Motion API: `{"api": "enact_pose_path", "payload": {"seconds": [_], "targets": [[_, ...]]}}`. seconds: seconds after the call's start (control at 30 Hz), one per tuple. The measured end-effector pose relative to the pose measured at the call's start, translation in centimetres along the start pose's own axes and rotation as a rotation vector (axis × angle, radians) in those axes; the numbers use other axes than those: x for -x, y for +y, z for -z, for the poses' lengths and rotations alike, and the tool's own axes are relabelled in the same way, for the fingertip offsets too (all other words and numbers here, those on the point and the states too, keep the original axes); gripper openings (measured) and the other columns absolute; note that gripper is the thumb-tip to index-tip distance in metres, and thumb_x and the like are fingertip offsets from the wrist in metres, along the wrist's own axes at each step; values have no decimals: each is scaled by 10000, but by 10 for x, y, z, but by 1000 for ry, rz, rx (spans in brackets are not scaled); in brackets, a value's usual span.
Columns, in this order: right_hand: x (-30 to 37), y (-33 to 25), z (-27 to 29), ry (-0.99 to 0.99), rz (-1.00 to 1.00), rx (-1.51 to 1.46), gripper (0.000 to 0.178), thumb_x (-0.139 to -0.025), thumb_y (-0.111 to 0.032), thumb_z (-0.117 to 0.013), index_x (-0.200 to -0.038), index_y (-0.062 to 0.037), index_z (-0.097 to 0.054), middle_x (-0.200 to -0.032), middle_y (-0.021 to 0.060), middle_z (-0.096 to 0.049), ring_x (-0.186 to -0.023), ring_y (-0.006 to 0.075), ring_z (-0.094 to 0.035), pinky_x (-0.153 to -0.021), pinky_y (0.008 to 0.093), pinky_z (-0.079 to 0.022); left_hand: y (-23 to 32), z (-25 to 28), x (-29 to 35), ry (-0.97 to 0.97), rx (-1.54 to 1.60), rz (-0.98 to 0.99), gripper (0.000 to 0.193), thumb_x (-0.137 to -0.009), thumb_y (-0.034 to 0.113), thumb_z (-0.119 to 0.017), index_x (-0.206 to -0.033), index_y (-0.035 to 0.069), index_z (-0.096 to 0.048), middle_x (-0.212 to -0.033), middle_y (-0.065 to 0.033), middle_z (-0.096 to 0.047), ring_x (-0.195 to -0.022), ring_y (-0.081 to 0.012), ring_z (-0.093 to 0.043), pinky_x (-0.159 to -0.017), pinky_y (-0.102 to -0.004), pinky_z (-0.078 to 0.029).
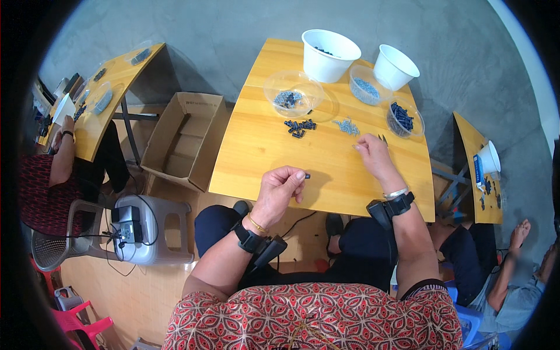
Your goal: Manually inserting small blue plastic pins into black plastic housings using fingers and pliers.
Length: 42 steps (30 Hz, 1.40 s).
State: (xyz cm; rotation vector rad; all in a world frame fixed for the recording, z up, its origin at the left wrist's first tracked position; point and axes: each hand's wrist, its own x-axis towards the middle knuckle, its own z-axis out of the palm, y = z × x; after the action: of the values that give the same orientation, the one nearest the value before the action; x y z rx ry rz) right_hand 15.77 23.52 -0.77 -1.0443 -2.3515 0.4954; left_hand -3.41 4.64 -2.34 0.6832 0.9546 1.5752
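Note:
My left hand [281, 189] is closed over the near part of the wooden table [251, 157], pinching a small black cylindrical piece [307, 176] between thumb and forefinger. Farther right, my right hand [376, 156] has its thumb and fingertips pressed together just above the tabletop; anything between them is too small to make out. Just beyond those fingertips lies a loose pile of small silvery screws [348, 126]. To its left is a pile of short black pieces [300, 127]. Dark, thin points [382, 140] show beside my right hand, mostly hidden behind it.
Clear bowls hold mixed pieces [287, 99], silvery screws [366, 88] and black pieces [400, 118]. Two white tubs [321, 65] [392, 69] stand at the far edge. An open cardboard box [185, 140] is left of the table. People sit at side tables; a grey stool [143, 233] bears cabled devices.

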Motion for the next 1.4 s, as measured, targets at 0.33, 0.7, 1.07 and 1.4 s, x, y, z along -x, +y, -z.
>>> {"api": "enact_pose_path", "payload": {"seconds": [0.33, 0.7, 1.07, 1.4], "targets": [[1, -12, -13, -74, 133, 83, 76, -752, -23, -570, -812, -8, -525, -762, 135, -558, -713, 284, -559, -639, 357, -447, -3, 0, -2, 3, 179, 24, 172, -887, 143, -524, -902, -12, -598, -676, -18, -526, -597, -83, -465, -523, -221, -421], [21, -82, -27, -310, -51, -1372, 94, -860, -30, -520, -951, -4, -519, -823, 51, -559, -726, 115, -541, -674, 232, -459, -6, 3, -12, -88, 537, 109, 160, -871, 87, -521, -988, -1, -586, -774, -44, -564, -660, -118, -506, -616, -260, -444], [26, -84, -30, -356, -78, -1432, 93, -862, -24, -516, -953, -5, -522, -810, 55, -563, -721, 117, -543, -681, 234, -465, -7, -2, -14, -77, 484, 71, 168, -884, 104, -515, -995, -6, -578, -735, -45, -571, -638, -113, -548, -601, -263, -513], [25, -81, -32, -337, -116, -1521, 97, -832, -21, -563, -923, -11, -532, -799, 51, -568, -713, 123, -541, -657, 227, -453, -9, -1, -10, -47, 421, 63, 157, -889, 122, -506, -958, 1, -578, -748, -35, -562, -621, -101, -519, -588, -256, -485]]}}
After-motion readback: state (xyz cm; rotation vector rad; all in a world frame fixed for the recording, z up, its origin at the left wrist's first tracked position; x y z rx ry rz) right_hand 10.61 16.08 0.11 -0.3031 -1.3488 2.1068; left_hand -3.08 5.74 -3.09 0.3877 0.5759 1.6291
